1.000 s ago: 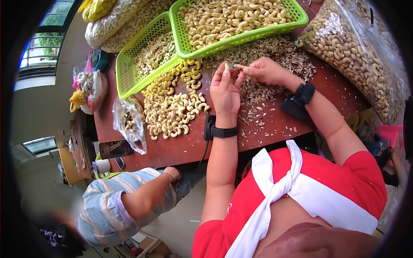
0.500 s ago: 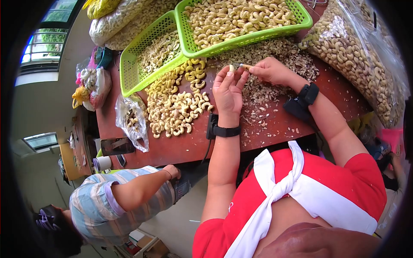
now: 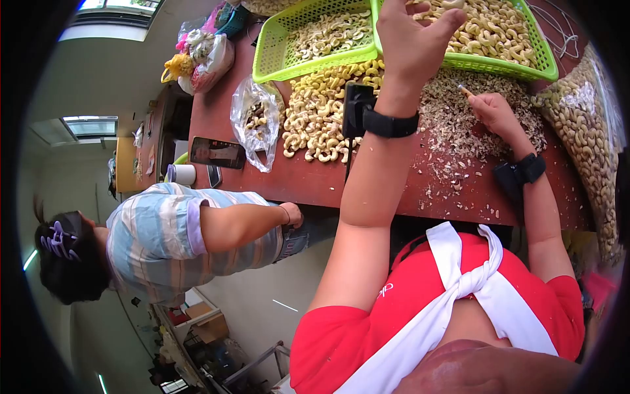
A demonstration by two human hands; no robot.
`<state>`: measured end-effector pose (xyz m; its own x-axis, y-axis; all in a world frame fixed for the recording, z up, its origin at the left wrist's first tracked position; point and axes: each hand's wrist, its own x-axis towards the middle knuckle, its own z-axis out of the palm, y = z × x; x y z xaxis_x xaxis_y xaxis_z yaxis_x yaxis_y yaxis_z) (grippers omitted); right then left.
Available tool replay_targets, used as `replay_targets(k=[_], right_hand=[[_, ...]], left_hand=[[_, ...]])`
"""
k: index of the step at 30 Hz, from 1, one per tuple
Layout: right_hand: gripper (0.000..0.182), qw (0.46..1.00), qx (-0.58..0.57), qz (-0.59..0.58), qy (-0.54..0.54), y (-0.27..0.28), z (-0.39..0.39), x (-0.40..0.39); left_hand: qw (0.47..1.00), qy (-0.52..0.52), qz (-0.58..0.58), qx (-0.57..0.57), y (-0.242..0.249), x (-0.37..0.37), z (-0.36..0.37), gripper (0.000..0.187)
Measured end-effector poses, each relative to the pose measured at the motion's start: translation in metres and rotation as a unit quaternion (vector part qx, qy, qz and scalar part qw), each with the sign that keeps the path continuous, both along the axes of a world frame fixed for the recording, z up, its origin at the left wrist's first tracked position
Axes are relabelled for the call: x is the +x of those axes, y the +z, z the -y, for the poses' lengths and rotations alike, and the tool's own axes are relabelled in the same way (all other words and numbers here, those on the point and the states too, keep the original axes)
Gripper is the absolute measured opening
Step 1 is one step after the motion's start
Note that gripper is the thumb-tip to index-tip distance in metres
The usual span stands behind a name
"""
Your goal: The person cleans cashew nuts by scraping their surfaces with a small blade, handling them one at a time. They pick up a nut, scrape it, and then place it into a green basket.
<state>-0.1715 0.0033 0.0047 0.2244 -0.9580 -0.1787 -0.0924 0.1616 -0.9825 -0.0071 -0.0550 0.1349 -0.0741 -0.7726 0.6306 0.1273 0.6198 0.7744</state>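
My left hand (image 3: pixel 415 46) reaches over the right green basket (image 3: pixel 550 67), which is heaped with pale cashews (image 3: pixel 502 33). Its thumb and fingers are spread, though the fingertips run up against the top of the view. Lower down on the right, my right hand (image 3: pixel 497 117) is closed around a small knife (image 3: pixel 465 90) with a wooden handle. That hand is above a layer of brown skin scraps (image 3: pixel 453 121) on the red table (image 3: pixel 295 180). Left of my left wrist lies a pile of loose cashews (image 3: pixel 312 121), some of them yellower.
Another green basket (image 3: pixel 264 58) holds cashew pieces. A clear plastic bag (image 3: pixel 257 128), a phone (image 3: pixel 216 152) and a white cup (image 3: pixel 182 174) are on the left. A big sack of cashews (image 3: pixel 583 121) stands right. A person in a striped shirt (image 3: pixel 170 226) is at left.
My left hand has left the knife and moved up over the right basket, its fingers now apart. My right hand, still gripping the knife, has moved away to the right. The view has shifted.
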Motion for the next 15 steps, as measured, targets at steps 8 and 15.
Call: replay_targets(k=[8, 15], right_hand=[[0.038, 0.998, 0.012, -0.034, -0.044, 0.0, 0.004, -0.008], [0.035, 0.996, -0.004, -0.051, -0.07, -0.007, 0.007, -0.013]], left_hand=[[0.927, 0.369, 0.071, 0.004, -0.022, 0.141, 0.029, 0.028], [0.638, 0.763, 0.091, 0.037, -0.02, 0.3, 0.038, 0.048]])
